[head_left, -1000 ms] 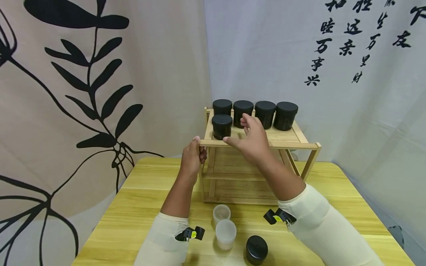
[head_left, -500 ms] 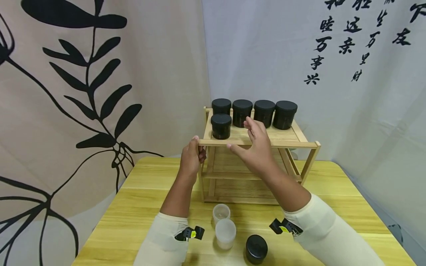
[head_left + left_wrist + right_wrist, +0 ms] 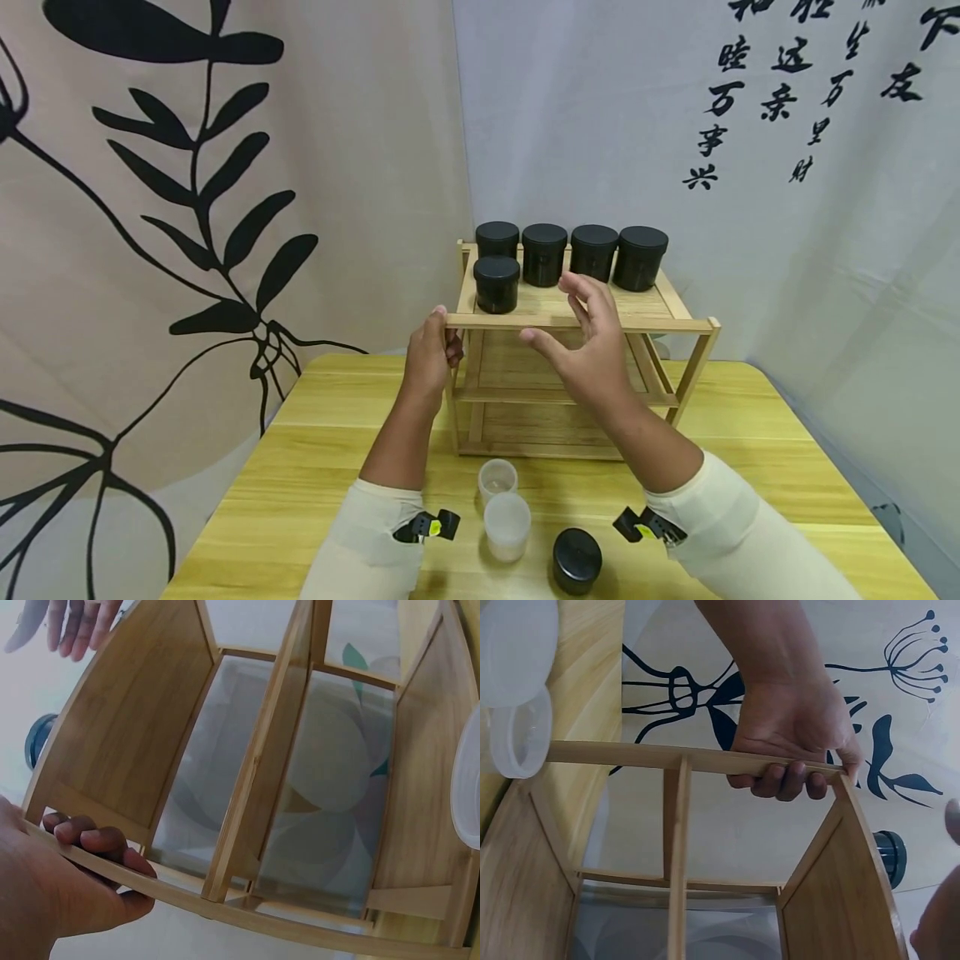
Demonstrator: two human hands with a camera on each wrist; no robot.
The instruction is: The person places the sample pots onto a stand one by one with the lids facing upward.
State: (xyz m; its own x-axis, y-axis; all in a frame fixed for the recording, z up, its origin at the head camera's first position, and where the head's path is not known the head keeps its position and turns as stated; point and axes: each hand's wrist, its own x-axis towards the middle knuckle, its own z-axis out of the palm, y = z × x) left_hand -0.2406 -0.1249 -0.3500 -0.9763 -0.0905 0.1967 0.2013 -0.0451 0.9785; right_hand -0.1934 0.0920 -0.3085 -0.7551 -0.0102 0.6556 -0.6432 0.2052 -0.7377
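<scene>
Grasping the left front upright of the three-tier wooden rack (image 3: 675, 326) with the left hand (image 3: 427, 357), with fingers curled round the wood just below the top tier and the thumb at the corner. Holding the right hand (image 3: 596, 358) released, with thumb and fingertips parted, by the front edge of the top tier; can't tell whether touching the wood.

See the front jar (image 3: 497, 287), black and lidded, upright on the top tier near its left front corner, left of the right hand and apart from it. Note a back row of black jars (image 3: 544, 257) behind, four across, all upright with lids on.

On both forearms, see cream sleeves (image 3: 367, 542) with small black devices strapped on.

Below, on the yellow wood-grain table (image 3: 300, 467), in front of the rack: note a farther translucent cup (image 3: 498, 477) and a nearer translucent cup (image 3: 507, 527), close together; can't tell if touching. Right of these and apart, see a black lidded pot (image 3: 577, 560).

Farther out, see a pale cloth backdrop (image 3: 390, 167), with black plant prints on the left and dark brush-style characters on the right.
</scene>
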